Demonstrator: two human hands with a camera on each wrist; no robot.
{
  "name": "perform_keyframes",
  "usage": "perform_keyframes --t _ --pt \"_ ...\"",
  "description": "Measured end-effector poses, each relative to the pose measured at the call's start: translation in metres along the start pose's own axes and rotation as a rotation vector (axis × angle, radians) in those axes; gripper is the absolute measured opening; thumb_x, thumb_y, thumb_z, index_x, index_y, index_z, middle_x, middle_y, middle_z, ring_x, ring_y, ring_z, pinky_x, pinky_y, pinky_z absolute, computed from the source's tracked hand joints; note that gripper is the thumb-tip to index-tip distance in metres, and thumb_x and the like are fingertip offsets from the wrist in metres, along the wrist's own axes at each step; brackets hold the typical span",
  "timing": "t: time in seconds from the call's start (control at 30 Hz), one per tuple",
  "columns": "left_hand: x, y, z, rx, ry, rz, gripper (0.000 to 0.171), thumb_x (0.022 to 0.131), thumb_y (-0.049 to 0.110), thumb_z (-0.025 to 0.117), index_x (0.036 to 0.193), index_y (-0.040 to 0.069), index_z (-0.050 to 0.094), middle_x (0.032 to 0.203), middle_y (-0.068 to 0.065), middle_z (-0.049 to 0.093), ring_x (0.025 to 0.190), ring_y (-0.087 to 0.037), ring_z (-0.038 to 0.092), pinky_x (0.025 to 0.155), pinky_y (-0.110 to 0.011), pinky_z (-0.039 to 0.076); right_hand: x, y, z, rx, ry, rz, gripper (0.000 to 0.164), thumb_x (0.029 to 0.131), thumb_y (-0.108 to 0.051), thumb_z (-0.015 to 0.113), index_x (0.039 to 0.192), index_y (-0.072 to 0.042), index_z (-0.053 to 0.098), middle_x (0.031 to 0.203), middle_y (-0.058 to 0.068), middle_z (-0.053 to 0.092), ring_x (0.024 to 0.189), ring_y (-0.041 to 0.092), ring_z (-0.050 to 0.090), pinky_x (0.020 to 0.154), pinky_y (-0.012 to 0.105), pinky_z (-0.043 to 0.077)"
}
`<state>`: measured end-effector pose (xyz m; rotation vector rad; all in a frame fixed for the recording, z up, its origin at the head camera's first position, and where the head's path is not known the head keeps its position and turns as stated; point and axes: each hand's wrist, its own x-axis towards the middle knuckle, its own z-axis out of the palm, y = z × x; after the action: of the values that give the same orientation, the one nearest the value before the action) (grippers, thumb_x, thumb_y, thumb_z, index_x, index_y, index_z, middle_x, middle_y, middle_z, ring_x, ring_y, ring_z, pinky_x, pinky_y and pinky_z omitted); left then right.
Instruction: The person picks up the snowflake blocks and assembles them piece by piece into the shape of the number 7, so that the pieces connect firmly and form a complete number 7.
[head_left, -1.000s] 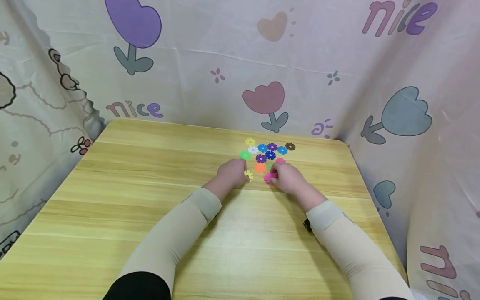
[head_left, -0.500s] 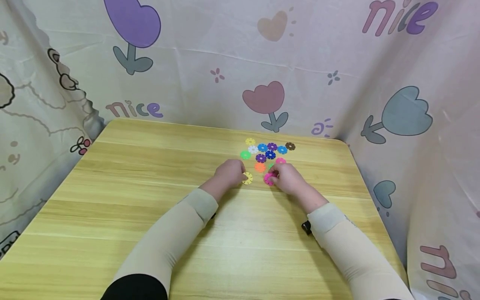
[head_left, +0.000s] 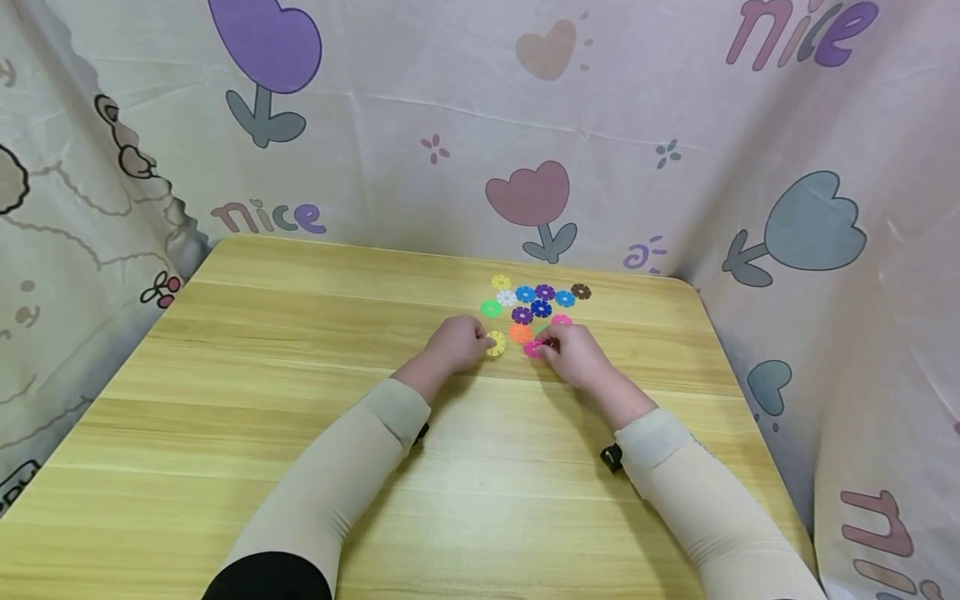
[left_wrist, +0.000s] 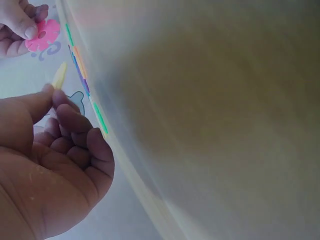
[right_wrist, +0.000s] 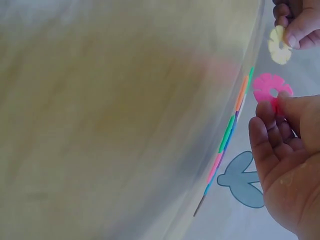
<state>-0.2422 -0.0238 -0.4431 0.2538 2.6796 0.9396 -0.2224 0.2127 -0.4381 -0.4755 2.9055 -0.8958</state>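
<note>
Between thumb and fingertips my left hand (head_left: 456, 343) pinches a yellow snowflake building disc (head_left: 496, 344), flat and notched round its rim. Seen edge-on in the left wrist view, the yellow disc (left_wrist: 60, 76) stands up from the fingertips. My right hand (head_left: 576, 354) pinches a pink snowflake disc (head_left: 532, 349); the right wrist view shows the pink disc's (right_wrist: 270, 85) round centre hole and notches. The two held discs face each other with a small gap between them. Just beyond them lies an orange disc (head_left: 521, 333), with a green disc partly hidden by the right hand.
More discs lie flat in a loose cluster toward the table's far edge, among them a light green disc (head_left: 491, 309), a white disc (head_left: 506, 297), a dark blue disc (head_left: 541, 308) and a brown disc (head_left: 581, 292). A printed curtain (head_left: 420, 100) hangs behind the wooden table (head_left: 285, 333).
My left hand has shifted slightly left, and the yellow disc has come into fuller view. The pink disc has moved a little left and away from me. The discs on the table stay put.
</note>
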Motion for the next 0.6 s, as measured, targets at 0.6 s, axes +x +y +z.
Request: perform_keyframes --t 0.6 --pt "-0.0061 0.0061 -0.0018 -0.019 0.054 -0.008 0.047 0.112 0.035 0.054 0.070 0.013 0.050 0.066 -0.001 0.044 0.059 -0.016 0.043 0.061 -0.031 0.038 -0.0024 0.0003 0.0012 0.057 0.102 -0.084 0.006 0.099 -0.012 0.076 0.097 -0.006 0.075 0.091 0.002 0.064 0.083 0.020 0.058 0.076 0.035 0.054"
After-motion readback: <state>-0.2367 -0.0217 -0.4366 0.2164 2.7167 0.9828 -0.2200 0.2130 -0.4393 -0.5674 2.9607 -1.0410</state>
